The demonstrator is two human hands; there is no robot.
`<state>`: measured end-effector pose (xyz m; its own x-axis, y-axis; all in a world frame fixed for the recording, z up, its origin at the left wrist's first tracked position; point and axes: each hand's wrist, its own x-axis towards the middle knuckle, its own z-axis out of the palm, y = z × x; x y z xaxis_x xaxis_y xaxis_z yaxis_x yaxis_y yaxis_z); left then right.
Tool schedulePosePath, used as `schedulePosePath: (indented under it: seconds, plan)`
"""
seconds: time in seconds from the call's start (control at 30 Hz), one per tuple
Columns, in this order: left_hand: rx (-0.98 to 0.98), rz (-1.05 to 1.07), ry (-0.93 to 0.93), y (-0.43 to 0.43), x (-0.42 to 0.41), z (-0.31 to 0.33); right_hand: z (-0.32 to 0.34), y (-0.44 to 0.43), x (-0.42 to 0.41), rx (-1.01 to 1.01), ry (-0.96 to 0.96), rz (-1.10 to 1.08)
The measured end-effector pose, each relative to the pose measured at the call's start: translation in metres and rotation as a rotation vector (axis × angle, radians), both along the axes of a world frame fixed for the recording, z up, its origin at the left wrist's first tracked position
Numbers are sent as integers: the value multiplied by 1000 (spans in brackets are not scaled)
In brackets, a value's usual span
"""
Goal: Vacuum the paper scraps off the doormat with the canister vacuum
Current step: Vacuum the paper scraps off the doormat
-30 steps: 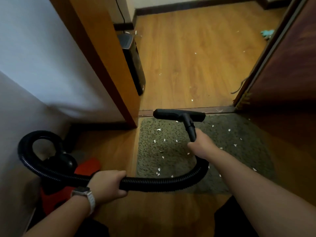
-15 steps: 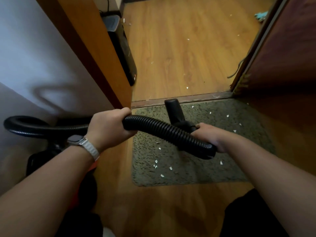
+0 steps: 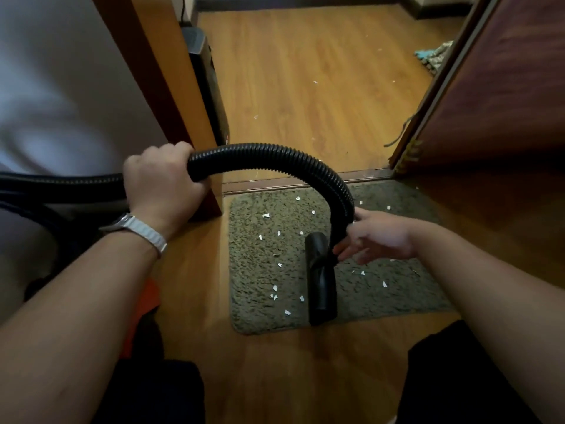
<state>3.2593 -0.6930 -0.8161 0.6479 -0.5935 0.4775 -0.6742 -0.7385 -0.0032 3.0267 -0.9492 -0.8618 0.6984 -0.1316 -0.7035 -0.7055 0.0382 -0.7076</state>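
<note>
Doormat: grey-green, shaggy, flat on the wooden floor at the threshold. Paper scraps: small, white, scattered across its pile. Hose: black, ribbed, arched above the mat. Nozzle: black, bar-shaped, over mid-mat.

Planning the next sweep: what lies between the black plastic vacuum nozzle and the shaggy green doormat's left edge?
Head view: small white paper scraps scattered on the shaggy green doormat, left of the black plastic nozzle; nothing else there.
</note>
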Motion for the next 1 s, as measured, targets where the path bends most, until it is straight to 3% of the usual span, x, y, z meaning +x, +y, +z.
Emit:
schedulePosePath:
  seconds: [0.07, 0.17, 0.37, 0.47, 0.53, 0.67, 0.77, 0.87, 1.0]
  plan:
    - [-21, -5, -27, 0, 0, -3, -4, 14, 9, -246, -14, 57]
    - [-78, -134, -24, -7, -10, -3, -1, 21, 18, -414, -95, -37]
    - [-115, -520, -196, -28, -43, -14, 7, 25, 23, -397, -231, -212]
    - [-117, -704, -149, -41, -60, -21, 13, 26, 25, -344, -283, -284]
    - [-82, -713, 29, -48, -71, -25, 18, 29, 28, -297, -308, -292]
    - [102, -487, 694, -63, -87, -37, 25, 37, 36, -194, -342, -302]
    - [58, -400, 1066, -72, -92, -49, 31, 39, 40, -53, -388, -341]
    - [-7, -376, 1266, -80, -99, -56, 35, 38, 39, 79, -429, -367]
    - [-68, -391, 1361, -87, -107, -54, 39, 32, 33, 198, -414, -439]
